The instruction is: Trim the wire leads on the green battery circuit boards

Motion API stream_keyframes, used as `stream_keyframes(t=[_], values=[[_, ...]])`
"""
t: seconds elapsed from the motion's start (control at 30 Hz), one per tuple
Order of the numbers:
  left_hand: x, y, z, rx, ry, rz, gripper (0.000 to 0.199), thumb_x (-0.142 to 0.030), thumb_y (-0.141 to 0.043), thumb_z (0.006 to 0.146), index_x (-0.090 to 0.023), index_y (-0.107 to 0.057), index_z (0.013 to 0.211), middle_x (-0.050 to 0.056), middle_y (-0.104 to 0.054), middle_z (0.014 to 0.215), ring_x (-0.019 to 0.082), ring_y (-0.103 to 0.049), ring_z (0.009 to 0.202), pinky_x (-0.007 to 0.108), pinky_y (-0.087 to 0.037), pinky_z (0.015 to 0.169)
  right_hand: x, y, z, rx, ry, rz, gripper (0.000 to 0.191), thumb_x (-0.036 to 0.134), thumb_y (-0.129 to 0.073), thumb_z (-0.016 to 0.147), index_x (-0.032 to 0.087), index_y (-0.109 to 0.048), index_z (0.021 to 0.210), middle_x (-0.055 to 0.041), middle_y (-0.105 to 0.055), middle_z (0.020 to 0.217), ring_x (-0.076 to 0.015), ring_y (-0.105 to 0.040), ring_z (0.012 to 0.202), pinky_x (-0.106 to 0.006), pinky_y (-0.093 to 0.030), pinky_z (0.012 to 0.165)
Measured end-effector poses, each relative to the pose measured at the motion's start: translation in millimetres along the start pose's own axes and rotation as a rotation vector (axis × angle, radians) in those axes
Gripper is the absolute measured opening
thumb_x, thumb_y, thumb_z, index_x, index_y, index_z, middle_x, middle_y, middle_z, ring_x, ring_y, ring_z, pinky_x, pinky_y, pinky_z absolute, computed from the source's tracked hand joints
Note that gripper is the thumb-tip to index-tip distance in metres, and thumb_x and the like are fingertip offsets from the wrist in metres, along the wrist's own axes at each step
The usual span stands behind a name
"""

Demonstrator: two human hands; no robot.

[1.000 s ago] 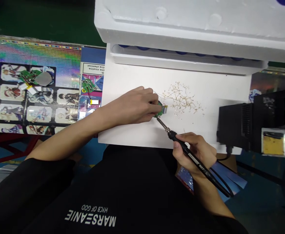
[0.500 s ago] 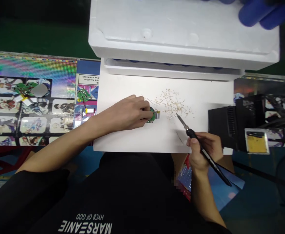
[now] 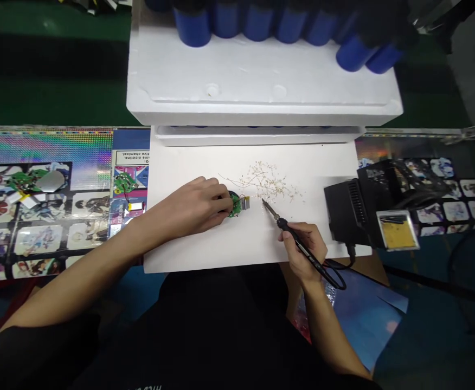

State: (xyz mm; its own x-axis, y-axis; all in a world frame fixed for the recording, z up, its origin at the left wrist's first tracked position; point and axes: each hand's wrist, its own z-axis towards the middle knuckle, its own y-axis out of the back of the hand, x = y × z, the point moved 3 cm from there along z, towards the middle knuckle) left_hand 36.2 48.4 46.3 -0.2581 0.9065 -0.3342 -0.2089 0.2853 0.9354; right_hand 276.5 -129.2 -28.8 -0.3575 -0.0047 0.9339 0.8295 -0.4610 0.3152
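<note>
My left hand (image 3: 205,206) is closed at the left edge of a small round green circuit board (image 3: 235,206), its fingertips on the board. A small silver battery (image 3: 245,203) with thin wires sits at the board's right side. In my right hand (image 3: 305,249) is a black soldering iron (image 3: 298,242), held like a pen, its metal tip pointing up and left. The tip is beside a scatter of small yellowish bits (image 3: 272,183) on the white board (image 3: 197,160). Thin reddish wires lie among the bits.
A white foam box (image 3: 262,81) carrying blue cylinders (image 3: 257,21) stands at the back. On the right are a black soldering station (image 3: 345,208) and a yellow sponge tray (image 3: 398,232). More green circuit boards (image 3: 30,181) lie at the left.
The view has shifted, showing more blue cylinders. The iron's tip has moved slightly nearer to the circuit board. My left hand stays at the board.
</note>
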Motion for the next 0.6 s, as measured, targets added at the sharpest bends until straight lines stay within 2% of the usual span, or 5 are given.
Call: stream_keyframes(t=[0.17,0.27,0.43,0.53,0.6], values=[[3.0,6.3,-4.3,0.024,0.022,-0.112,0.019,-0.027,-0.053,0.107,-0.019,-0.07,0.104,0.008,-0.071,0.104,0.023,-0.063,0.094,0.038,-0.049,0.085,0.5,-1.2,-1.1,-0.021,-0.04,-0.007,0.015,0.024,-0.074,0.096,0.021,-0.068,0.109,-0.0001,-0.073,0.079,-0.0169,-0.073,0.069,-0.03,-0.06,0.066],[6.6,8.7,-11.1,-0.036,0.111,-0.26,0.016,-0.034,-0.059,0.106,-0.021,-0.067,0.111,0.009,-0.068,0.115,0.024,-0.063,0.106,0.038,-0.051,0.092,2.9,0.1,-1.6,-0.082,-0.003,0.019,0.014,0.025,-0.073,0.096,0.021,-0.068,0.108,0.0004,-0.071,0.081,-0.0158,-0.071,0.067,-0.03,-0.059,0.065],[7.5,-13.3,-20.8,-0.116,0.26,-0.436,0.055,-0.043,-0.08,0.091,-0.023,-0.055,0.136,0.015,-0.053,0.151,0.032,-0.051,0.141,0.047,-0.048,0.115,6.8,1.3,1.9,-0.257,0.051,0.007,0.02,0.025,-0.075,0.094,0.021,-0.068,0.112,-0.0012,-0.071,0.088,-0.014,-0.069,0.064,-0.029,-0.06,0.064],[12.0,-23.4,-23.3,-0.103,0.252,-0.515,0.046,-0.033,-0.073,0.098,-0.025,-0.055,0.14,0.012,-0.063,0.145,0.026,-0.062,0.132,0.041,-0.052,0.111,7.3,-4.2,4.9,-0.302,0.025,-0.049,0.03,0.03,-0.083,0.087,0.02,-0.071,0.113,-0.006,-0.076,0.097,-0.0191,-0.075,0.075,-0.034,-0.063,0.07],[22.3,-15.5,-27.9,-0.09,0.256,-0.557,0.036,-0.034,-0.076,0.096,-0.026,-0.063,0.128,0.009,-0.068,0.139,0.025,-0.068,0.125,0.038,-0.054,0.106,5.8,-9.8,6.1,-0.311,-0.005,-0.081,0.034,0.035,-0.086,0.083,0.02,-0.074,0.11,-0.0087,-0.077,0.101,-0.0243,-0.077,0.085,-0.037,-0.065,0.076]])
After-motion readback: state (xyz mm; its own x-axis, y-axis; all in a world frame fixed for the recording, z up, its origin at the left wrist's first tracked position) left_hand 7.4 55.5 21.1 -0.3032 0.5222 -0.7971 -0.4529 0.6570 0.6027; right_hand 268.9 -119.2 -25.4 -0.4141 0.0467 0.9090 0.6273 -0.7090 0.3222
